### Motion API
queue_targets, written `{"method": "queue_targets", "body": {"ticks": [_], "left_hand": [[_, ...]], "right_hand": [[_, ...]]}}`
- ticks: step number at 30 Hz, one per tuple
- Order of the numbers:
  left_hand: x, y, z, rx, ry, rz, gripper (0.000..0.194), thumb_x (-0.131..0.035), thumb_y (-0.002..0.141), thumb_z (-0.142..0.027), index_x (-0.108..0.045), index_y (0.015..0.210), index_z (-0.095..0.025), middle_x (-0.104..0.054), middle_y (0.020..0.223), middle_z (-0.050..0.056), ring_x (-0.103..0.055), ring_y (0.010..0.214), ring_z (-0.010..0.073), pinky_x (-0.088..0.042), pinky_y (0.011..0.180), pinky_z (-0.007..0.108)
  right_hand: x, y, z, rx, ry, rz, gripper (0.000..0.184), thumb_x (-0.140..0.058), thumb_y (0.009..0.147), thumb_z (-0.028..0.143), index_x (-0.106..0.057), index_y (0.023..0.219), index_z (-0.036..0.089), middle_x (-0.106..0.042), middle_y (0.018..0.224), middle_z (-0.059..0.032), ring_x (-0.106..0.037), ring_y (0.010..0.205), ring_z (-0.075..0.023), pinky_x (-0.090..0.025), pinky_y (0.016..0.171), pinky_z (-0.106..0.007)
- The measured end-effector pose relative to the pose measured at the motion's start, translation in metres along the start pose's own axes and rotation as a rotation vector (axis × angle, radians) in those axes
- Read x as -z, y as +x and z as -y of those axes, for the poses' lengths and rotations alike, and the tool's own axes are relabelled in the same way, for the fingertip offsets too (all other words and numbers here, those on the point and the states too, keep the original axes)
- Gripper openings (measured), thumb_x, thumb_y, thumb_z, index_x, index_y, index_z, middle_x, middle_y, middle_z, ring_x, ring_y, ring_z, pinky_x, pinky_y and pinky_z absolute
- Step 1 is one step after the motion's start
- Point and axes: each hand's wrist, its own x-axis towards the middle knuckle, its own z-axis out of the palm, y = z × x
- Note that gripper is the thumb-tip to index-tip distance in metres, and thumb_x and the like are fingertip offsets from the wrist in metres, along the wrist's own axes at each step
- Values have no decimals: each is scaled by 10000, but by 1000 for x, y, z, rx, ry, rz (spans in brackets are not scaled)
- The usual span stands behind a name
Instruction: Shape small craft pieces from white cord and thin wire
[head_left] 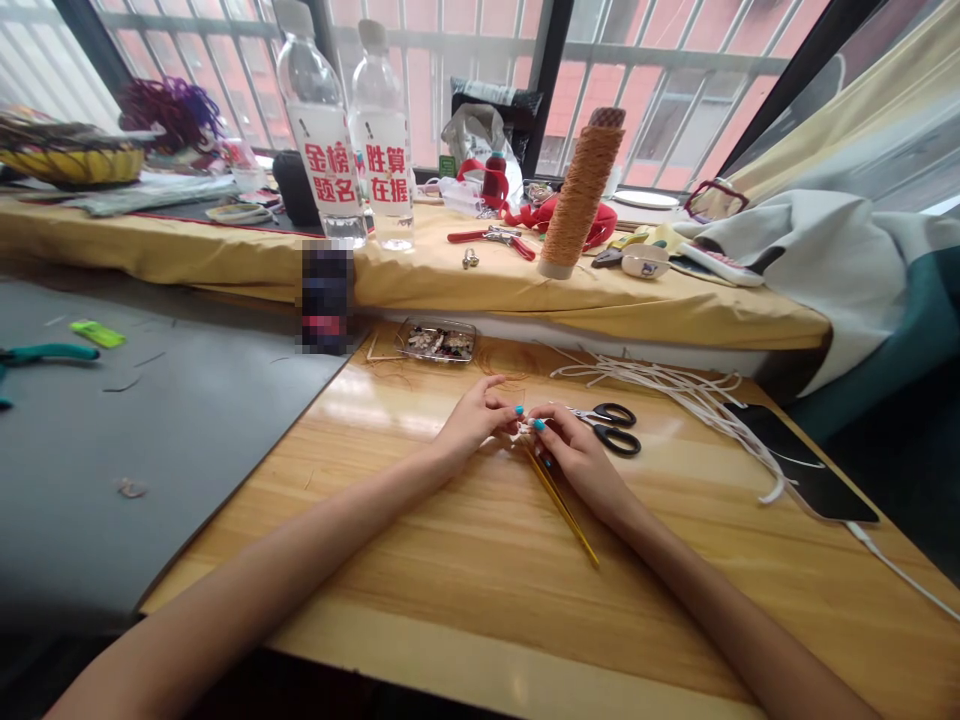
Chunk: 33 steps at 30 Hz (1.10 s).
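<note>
Both my hands rest on the wooden table, fingertips meeting over a small pale piece of cord. My left hand pinches it from the left, fingers curled. My right hand pinches it from the right and also lies over a thin yellow stick that runs toward me. Black-handled scissors lie just right of my right hand. Both hands have turquoise nails.
White cords trail across the table to the right beside a dark phone. A small clear tray of bits sits behind my hands. A grey mat covers the left. The raised yellow ledge holds two water bottles, an orange thread cone and red pliers.
</note>
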Motion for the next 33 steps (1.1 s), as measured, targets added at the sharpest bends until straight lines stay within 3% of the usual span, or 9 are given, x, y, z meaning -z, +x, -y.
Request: {"method": "queue_targets", "body": {"ticks": [7,10,12,15,19,23,27,33], "left_hand": [[1,2,0,24,-74,-17,784,-560,655,10,-107,1288,-87,-544,547,-43,-535,472,86,-442,528,209],[2,3,0,54,-64,2,634,-556,666,-9,-270,1227,-82,-555,564,-25,-535,479,83,-443,530,208],[3,3,1,71,-38,37,358,-553,675,-34,-481,1025,-64,-563,580,0,-530,483,73,-437,528,198],[4,4,3,50,-9,60,92,-555,669,-54,-562,760,-72,-570,590,15,-526,487,70,-429,525,198],[2,3,4,3,49,52,82,-578,645,-88,-578,727,-87,-572,582,3,-508,486,63,-411,517,189],[0,-1,4,-38,104,82,92,-594,629,-133,-587,709,-89,-582,607,6,-501,524,62,-395,530,177],[1,-1,7,-107,168,125,121,-586,636,-170,-592,731,-95,-589,643,14,-510,573,76,-396,564,187],[5,2,17,-212,352,160,153,-566,670,-216,-587,782,-113,-612,722,33,-543,658,110,-415,633,216]], "right_hand": [[1,-1,4,41,-45,-40,142,-405,812,289,-517,847,208,-499,761,-6,-459,658,-134,-369,608,-249],[1,0,6,69,-70,-42,139,-406,812,272,-528,839,210,-509,794,-13,-467,700,-142,-368,654,-259],[2,0,6,88,-76,-34,141,-403,814,261,-533,829,209,-515,807,-15,-470,730,-146,-364,686,-266],[2,0,3,87,-62,-30,142,-408,811,257,-538,815,202,-509,762,-8,-468,712,-140,-365,673,-264],[-2,2,-1,-40,102,-16,152,-410,808,314,-504,836,198,-471,628,29,-456,571,-110,-370,546,-238],[-3,4,-3,-175,293,-49,217,-476,757,376,-454,882,199,-512,630,39,-479,490,-94,-371,451,-219],[0,6,-3,-203,291,-23,281,-518,725,388,-486,912,181,-531,590,37,-478,457,-86,-379,434,-209],[-1,4,3,-195,234,-36,274,-498,728,432,-537,684,164,-499,526,29,-452,423,-83,-355,394,-203]]}}
